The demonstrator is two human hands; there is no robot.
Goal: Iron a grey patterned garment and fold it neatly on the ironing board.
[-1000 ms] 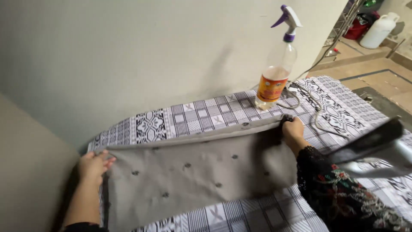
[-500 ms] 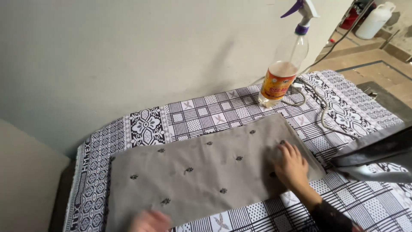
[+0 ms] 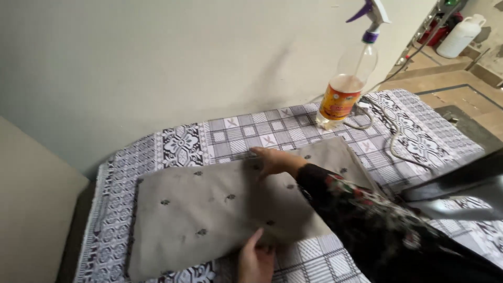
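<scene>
Pressing our flat, open right hand on the far edge of the grey embroidered cloth spread over the patterned board cover, our left hand pinches its near edge, keeping it taut.

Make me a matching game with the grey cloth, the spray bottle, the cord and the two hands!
Things:
1. spray bottle
2. grey cloth
3. right hand
4. left hand
5. cord

Places:
A. at the cloth's near edge
B. standing by the wall
C. lying loose beside the bottle
D. spread flat on the patterned cover
E. pressed on the cloth's far edge

Pairs: 1-B, 2-D, 3-E, 4-A, 5-C
</scene>
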